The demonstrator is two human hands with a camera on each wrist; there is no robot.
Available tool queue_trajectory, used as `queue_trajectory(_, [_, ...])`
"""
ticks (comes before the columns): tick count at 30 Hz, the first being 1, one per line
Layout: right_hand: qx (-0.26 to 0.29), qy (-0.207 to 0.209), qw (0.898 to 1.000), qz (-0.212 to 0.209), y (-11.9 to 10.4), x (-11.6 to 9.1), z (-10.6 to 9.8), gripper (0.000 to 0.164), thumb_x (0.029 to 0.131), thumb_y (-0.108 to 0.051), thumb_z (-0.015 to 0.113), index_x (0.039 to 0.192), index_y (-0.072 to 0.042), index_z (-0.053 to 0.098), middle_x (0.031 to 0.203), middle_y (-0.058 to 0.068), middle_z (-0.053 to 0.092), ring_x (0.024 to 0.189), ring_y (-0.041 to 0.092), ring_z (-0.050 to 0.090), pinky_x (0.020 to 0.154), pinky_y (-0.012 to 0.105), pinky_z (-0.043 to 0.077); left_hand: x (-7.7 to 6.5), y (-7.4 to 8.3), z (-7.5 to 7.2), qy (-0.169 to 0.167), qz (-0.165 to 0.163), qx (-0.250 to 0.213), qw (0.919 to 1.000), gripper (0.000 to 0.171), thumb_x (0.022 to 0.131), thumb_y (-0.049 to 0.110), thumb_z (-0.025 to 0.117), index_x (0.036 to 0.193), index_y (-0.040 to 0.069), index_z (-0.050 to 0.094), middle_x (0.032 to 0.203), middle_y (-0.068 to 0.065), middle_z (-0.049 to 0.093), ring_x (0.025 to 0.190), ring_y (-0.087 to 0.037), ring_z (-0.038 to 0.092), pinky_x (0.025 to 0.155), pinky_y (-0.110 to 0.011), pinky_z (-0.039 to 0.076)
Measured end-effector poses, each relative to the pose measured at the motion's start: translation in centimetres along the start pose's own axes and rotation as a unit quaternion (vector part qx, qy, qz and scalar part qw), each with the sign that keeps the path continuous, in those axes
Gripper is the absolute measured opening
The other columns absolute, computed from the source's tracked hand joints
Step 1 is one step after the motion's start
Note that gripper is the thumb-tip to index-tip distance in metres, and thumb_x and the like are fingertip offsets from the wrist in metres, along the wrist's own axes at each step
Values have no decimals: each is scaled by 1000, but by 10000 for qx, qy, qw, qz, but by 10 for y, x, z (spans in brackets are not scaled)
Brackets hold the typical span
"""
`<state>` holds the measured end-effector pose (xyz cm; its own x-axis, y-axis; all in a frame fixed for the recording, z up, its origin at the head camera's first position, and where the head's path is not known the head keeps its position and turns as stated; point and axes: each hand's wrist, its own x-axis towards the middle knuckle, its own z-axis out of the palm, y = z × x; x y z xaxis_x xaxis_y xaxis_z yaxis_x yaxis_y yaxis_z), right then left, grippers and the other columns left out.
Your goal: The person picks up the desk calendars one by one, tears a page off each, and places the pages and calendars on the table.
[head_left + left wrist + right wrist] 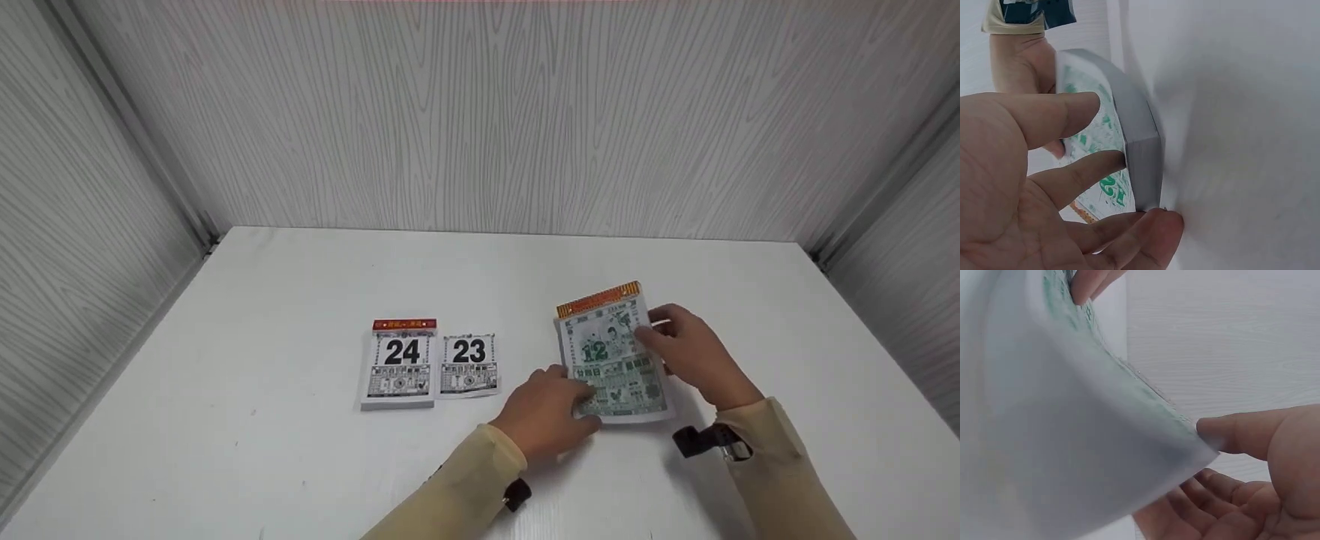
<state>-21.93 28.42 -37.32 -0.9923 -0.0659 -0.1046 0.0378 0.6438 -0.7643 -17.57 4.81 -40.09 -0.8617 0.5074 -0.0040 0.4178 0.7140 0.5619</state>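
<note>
A tear-off calendar pad [611, 360] with an orange-red header and a green 12 is tilted between both hands. My right hand [686, 351] grips its right edge, thumb on the front and the other fingers behind. In the right wrist view, that thumb [1241, 433] presses the edge of the curved pad [1089, 439]. My left hand [547, 412] holds the lower left part of the pad. The left wrist view shows the thumb [1067, 115] over the printed face and other fingers [1157, 230] against the pad's thick grey side [1143, 163].
Left of the hands, a second calendar pad [401, 367] with a red header and a black 24 lies on the white table [262, 450]. Beside it lies a loose sheet [469, 367] marked 23. Wood-grain panels [480, 112] stand at the back and sides.
</note>
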Motion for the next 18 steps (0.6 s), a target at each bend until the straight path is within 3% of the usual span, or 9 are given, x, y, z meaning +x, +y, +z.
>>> queue_trajectory(7, [187,5,9998,25,-2,0,-2,53,108,-35,53,147,0,42,140,25,57,113,31,64,82,36,57,-1,-6,-9,-256,303,-76,9992,47,96,33,70,139,14,66,139,-5,62,125,-23,60,106,-34,48])
queue_trajectory(11, [328,47,9994,-22,-3,0,-3,55,109,-36,52,149,0,40,141,24,57,113,30,64,84,35,56,-1,-12,-18,-262,233,-527,9980,57,98,31,68,150,14,54,149,-3,57,138,-22,53,114,-37,42])
queue_trajectory(14, [517,95,9986,-89,-4,-1,-5,57,108,-39,52,150,-1,39,142,23,57,113,29,64,84,34,55,-3,-18,-27,-100,30,-971,9952,62,100,32,66,157,19,45,154,-2,52,141,-23,50,116,-41,40])
queue_trajectory(18, [697,279,9969,-241,-5,-2,-7,57,108,-40,53,149,-2,41,141,20,59,109,26,64,82,32,55,-6,-28,-41,332,-174,-1599,9864,62,101,33,66,157,23,43,152,-4,54,135,-24,55,110,-45,46])
